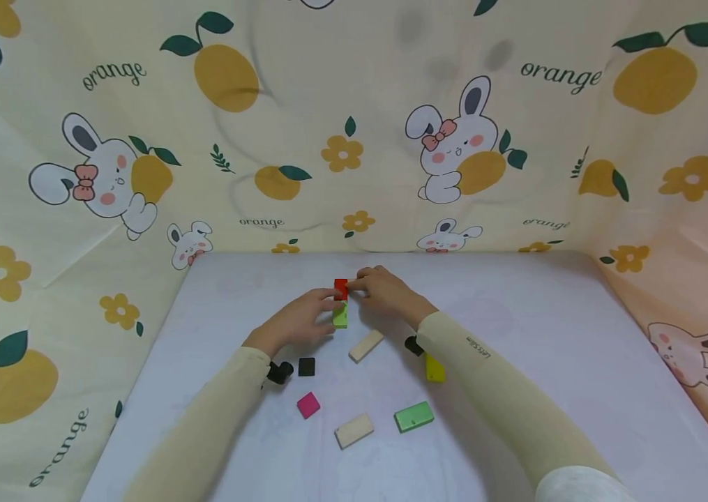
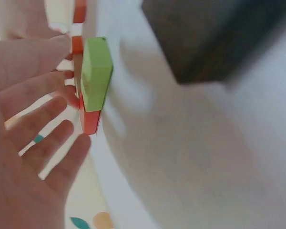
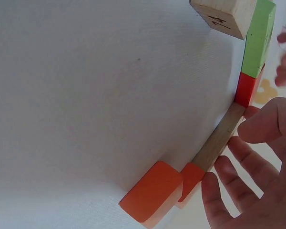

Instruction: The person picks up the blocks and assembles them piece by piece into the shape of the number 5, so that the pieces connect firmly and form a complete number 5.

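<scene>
A light green block (image 1: 340,317) and a red block (image 1: 341,287) stand in line far back on the white table. Beside them is my left hand (image 1: 297,317), its fingers fairly straight and reaching toward the blocks. From the other side my right hand (image 1: 386,293) reaches to the red block with its forefinger. The right wrist view shows a bare wood block (image 3: 219,136) and a red-orange block (image 3: 190,179) continuing the row past the red one. My right fingers (image 3: 248,164) lie loosely along the wood block; whether they press it I cannot tell. Another orange block (image 3: 152,193) lies nearby.
Nearer me lie a wood block (image 1: 366,346), a black block (image 1: 306,367), a magenta block (image 1: 308,405), another wood block (image 1: 354,431) and a green block (image 1: 413,417). A yellow block (image 1: 434,368) is partly under my right sleeve. A printed cloth (image 1: 303,139) hangs behind the table.
</scene>
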`<state>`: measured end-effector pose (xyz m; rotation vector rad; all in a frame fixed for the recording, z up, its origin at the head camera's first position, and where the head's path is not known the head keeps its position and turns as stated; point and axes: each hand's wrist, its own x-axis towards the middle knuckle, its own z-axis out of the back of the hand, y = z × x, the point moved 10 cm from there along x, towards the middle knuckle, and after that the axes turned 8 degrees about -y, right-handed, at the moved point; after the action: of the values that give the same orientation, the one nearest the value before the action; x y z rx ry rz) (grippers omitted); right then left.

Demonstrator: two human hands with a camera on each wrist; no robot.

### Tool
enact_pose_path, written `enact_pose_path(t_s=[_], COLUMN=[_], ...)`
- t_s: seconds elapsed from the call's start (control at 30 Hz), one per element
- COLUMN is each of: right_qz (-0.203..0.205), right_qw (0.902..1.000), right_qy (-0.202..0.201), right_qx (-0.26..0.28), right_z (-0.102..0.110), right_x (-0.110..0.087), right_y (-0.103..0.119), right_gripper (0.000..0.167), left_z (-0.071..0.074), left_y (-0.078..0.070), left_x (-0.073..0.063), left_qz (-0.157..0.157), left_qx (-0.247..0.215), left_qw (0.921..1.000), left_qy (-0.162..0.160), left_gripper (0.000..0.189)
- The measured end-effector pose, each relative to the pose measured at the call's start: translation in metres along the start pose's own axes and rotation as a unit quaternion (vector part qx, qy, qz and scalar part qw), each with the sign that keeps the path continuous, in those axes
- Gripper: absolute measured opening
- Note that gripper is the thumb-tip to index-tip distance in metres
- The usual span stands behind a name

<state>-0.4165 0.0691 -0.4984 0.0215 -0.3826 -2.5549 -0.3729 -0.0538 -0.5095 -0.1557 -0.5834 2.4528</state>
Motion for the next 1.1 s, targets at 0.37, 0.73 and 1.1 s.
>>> enact_pose_path(t_s=[0.37, 0.73, 1.1], right_qz=[0.000, 0.000, -0.009], right_qw=[1.0000, 0.9999, 0.9999], right_qy=[0.000, -0.007, -0.001], right_qx=[-0.010, -0.015, -0.009], right_z=[-0.004, -0.004, -0.001], right_x=[0.002, 0.003, 0.001], right_y=[-0.002, -0.002, 0.003], right_gripper=[0.045, 0.044, 0.044], left_z=[-0.011, -0.016, -0.017], left_y=[-0.005, -0.005, -0.009], left_x=[-0.010, -0.008, -0.005], left_qz=[-0.014, -0.012, -0.043], left_qx=[0.071, 0.085, 0.106], left_qw=[0.9961, 0.9949, 0.9927], left_qy=[0.051, 0.054, 0.038], left_gripper=[0.060, 0.066, 0.058])
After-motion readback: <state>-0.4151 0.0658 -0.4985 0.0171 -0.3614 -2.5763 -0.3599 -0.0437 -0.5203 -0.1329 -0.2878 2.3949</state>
